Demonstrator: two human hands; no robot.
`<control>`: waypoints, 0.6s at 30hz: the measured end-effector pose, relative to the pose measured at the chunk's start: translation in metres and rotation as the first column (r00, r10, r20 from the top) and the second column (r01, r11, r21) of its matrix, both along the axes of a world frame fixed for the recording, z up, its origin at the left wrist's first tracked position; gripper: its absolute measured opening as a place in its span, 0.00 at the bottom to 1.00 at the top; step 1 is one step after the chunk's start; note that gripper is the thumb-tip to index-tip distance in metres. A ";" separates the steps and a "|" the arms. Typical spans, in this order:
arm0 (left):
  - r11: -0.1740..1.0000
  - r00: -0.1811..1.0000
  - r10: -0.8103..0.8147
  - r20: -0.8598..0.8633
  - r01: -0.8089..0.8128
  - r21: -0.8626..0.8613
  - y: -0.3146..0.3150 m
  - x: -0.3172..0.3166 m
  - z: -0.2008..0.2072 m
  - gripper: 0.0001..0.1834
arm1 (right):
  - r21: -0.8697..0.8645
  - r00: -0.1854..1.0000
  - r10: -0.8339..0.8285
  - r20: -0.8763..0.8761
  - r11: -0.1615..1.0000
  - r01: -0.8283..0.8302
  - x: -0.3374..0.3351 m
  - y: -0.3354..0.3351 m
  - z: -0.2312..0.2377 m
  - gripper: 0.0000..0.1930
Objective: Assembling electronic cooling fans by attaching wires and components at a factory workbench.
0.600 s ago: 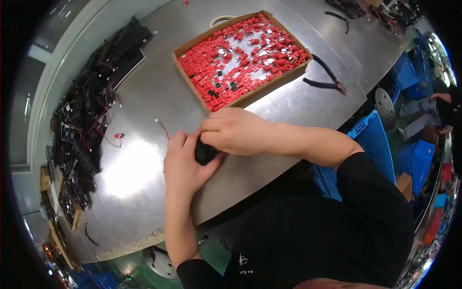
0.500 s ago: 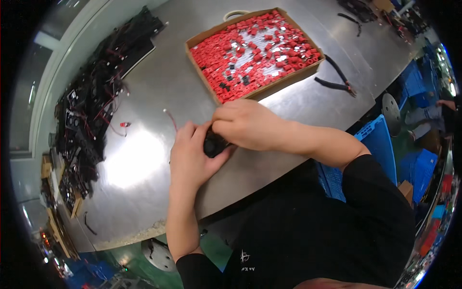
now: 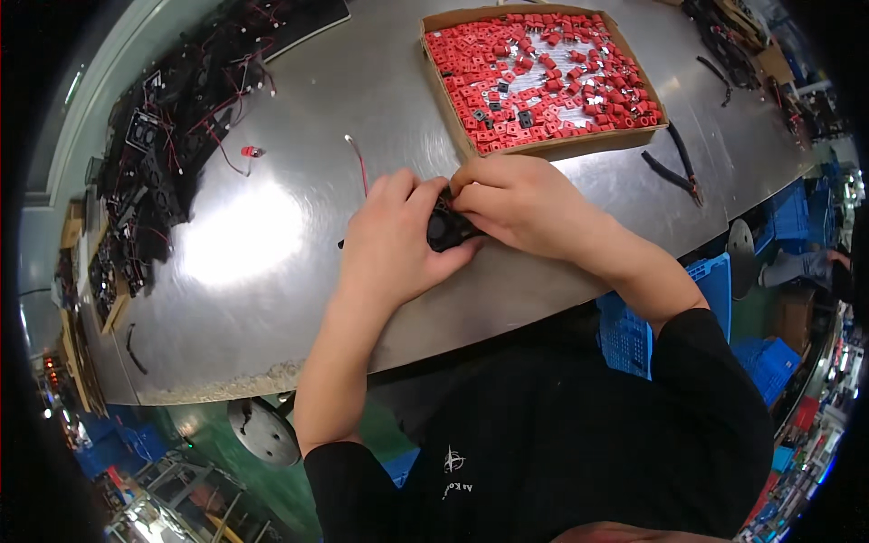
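My left hand (image 3: 387, 237) is closed round a small black plastic part (image 3: 444, 229) with a round, dark face, just above the near side of the metal table. The thumb lies along the part's near edge and the fingers cover its left side. At the part's far right edge, the fingertips of my right hand (image 3: 518, 201) are pinched together. Whatever sits between those fingertips is hidden. A thin red and white wire (image 3: 359, 163) with a pale plug at its end sticks out beyond my left fingers.
Beyond my hands stands a shallow cardboard box (image 3: 450, 107) of red connectors with a few black ones. Black-handled pliers (image 3: 681, 169) lie right of it. One loose red connector (image 3: 253, 152) rests to the left, near a heap of black wired parts (image 3: 163, 185).
The whole view has shifted, so box and hands appear farther right and higher. More of the black part shows between my hands. Both hands stay at it, the right fingertips still pinched.
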State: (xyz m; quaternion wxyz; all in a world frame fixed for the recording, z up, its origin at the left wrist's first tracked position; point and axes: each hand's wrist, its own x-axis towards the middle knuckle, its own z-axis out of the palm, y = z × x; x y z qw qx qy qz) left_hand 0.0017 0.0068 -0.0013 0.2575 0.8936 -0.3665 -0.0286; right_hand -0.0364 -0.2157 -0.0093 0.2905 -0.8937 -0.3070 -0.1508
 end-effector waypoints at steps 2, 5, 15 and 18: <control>1.000 1.000 0.004 0.006 -0.003 -0.023 0.001 -0.001 -0.002 0.33 | 0.007 1.000 0.024 -0.006 1.000 -0.024 -0.002 0.002 0.001 0.09; 0.999 1.000 -0.001 0.010 0.002 -0.043 0.002 0.000 -0.004 0.33 | -0.040 0.999 -0.015 -0.035 0.999 0.013 -0.002 0.002 0.004 0.09; 0.999 1.000 0.000 0.018 0.000 -0.043 0.001 -0.001 -0.004 0.32 | -0.084 0.992 -0.127 -0.016 0.989 0.125 -0.012 0.008 0.006 0.11; 0.999 1.000 0.003 0.022 -0.002 -0.033 0.001 0.000 -0.006 0.33 | -0.164 0.945 -0.236 -0.225 0.966 0.202 -0.023 0.014 0.018 0.13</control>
